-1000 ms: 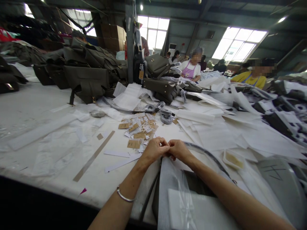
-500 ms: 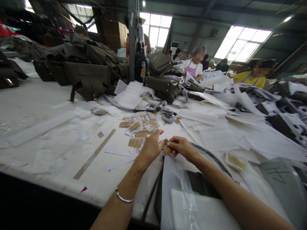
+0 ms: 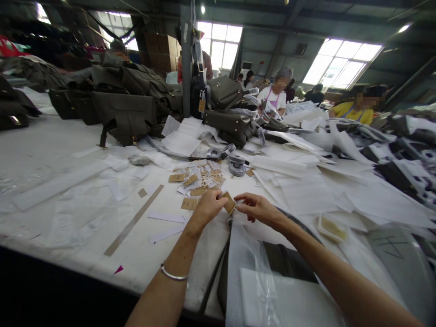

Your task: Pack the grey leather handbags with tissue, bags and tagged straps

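Note:
My left hand (image 3: 208,210) pinches a brown hang tag (image 3: 229,203) between thumb and fingers. My right hand (image 3: 259,210) is beside the tag's right edge with its fingers apart; whether a fingertip touches the tag I cannot tell. Under my forearms lies a dark olive bag (image 3: 284,261), partly covered by white foam sheet and clear plastic (image 3: 252,259). A dark strap (image 3: 218,268) runs along its left side. Just beyond my left hand is a heap of brown and white tags with white strings (image 3: 204,177).
Coiled, wrapped straps (image 3: 236,165) sit behind the tags. Dark bags (image 3: 124,113) are piled at the back left by a post (image 3: 186,59). White foam sheets (image 3: 313,190) and a small plastic tray (image 3: 332,228) lie to the right. Co-workers (image 3: 274,95) are across the table.
The tag has passed from my right hand's pinch into my left hand's. My right fingers have spread, and my left hand has closed and shifted slightly left.

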Tool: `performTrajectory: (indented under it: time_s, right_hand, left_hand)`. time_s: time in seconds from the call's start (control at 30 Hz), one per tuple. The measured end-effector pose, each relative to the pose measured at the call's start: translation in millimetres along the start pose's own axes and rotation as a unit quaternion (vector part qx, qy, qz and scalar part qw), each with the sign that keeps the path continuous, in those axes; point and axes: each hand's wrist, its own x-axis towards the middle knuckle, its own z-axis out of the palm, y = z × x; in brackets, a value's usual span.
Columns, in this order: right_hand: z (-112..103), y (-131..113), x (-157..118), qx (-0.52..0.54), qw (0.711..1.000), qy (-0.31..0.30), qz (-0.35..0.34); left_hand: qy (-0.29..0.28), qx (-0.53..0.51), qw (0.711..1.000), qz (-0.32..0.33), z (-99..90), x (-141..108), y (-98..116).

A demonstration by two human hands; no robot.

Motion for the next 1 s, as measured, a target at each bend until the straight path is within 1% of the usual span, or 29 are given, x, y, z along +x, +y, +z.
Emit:
performTrajectory:
  time_s: [0.07,0.13,0.2,0.27,0.33,0.4,0.47,0.5,0.57,0.6,0.7,0.8,0.83,0.9,0.93,0.97,1.0]
  right_hand:
    - [5.5,-3.4,3.5,0.007,1.0,-0.019,0.015]
    - [12.6,-3.6,8.6,-0.002,0.998,-0.053,0.031]
    - [17.5,-0.5,13.4,-0.005,0.996,-0.075,0.044]
    - [17.3,4.5,16.0,0.001,0.995,-0.086,0.053]
    - [12.1,10.2,16.1,0.006,0.993,-0.101,0.064]
    - [4.8,15.7,14.6,0.016,0.99,-0.118,0.074]
    - [-0.6,20.6,12.6,0.047,0.99,-0.107,0.075]
    - [-1.8,22.7,11.7,0.067,0.991,-0.091,0.07]
    - [-0.6,25.1,10.7,0.098,0.992,-0.053,0.05]
    - [1.4,25.3,10.3,0.107,0.993,-0.039,0.038]
    - [9.5,21.1,7.9,0.107,0.994,-0.03,0.006]
    - [15.1,13.3,3.1,0.07,0.995,-0.063,-0.019]
    - [15.7,11.1,1.8,0.052,0.995,-0.077,-0.03]
    - [14.7,8.5,1.0,0.033,0.995,-0.087,-0.038]
    - [13.2,8.4,1.7,0.027,0.996,-0.076,-0.032]
    - [10.9,9.0,3.2,0.011,0.998,-0.048,-0.028]
    - [8.2,10.3,5.2,-0.018,0.999,-0.006,-0.03]
  left_hand:
    - [0.016,0.005,1.0,0.014,-1.5,0.3,1.1]
    - [0.024,0.003,0.999,0.029,-2.5,0.1,2.0]
    - [0.022,-0.007,0.999,0.042,-3.8,-0.7,2.6]
    - [0.013,-0.022,0.999,0.048,-6.1,-2.1,2.8]
    - [-0.014,-0.039,0.998,0.051,-10.1,-4.0,2.5]
    - [-0.069,-0.035,0.995,0.058,-16.0,-5.4,1.2]
    - [-0.106,0.019,0.992,0.059,-23.2,-5.8,-1.8]
    - [-0.109,0.055,0.991,0.056,-27.0,-5.4,-3.9]
    - [-0.095,0.115,0.988,0.042,-33.7,-4.2,-8.5]
    - [-0.091,0.129,0.987,0.035,-36.3,-3.7,-10.4]
    - [-0.081,0.15,0.985,0.028,-40.1,-3.1,-12.2]
    - [-0.036,0.152,0.986,0.054,-35.2,-4.0,-8.4]
    - [-0.036,0.148,0.986,0.064,-31.4,-4.5,-6.9]
    - [-0.07,0.147,0.984,0.072,-20.8,-5.5,-5.0]
    - [-0.094,0.154,0.981,0.069,-14.5,-6.1,-4.6]
    - [-0.113,0.164,0.978,0.065,-8.1,-6.9,-4.5]
    - [-0.123,0.177,0.975,0.064,-1.9,-7.8,-4.5]
